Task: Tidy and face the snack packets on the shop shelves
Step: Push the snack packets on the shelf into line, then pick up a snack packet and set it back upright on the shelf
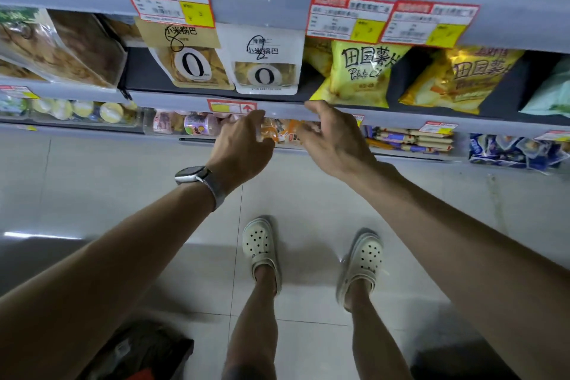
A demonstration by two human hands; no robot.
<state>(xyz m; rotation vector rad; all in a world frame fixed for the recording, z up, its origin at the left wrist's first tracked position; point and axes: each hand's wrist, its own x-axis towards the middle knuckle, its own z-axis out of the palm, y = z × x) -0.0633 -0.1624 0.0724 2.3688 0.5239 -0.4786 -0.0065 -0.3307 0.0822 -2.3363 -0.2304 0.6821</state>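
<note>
Reaching both hands to orange packets (279, 131) on lower shelf (308, 109), under shelf lip. Left hand (243, 145) and right hand (331, 139) flank packets, fingers curled loosely; grip on packets cannot tell. Yellow chip bags (357, 74) on shelf above.

Both hands, left (243, 145) and right (331, 139), around orange snack packets (282, 131) under the shelf edge (172, 97).

Grey shelf (216, 98), rice-crust pouches (265, 71), crisp bags (354, 77)
</note>
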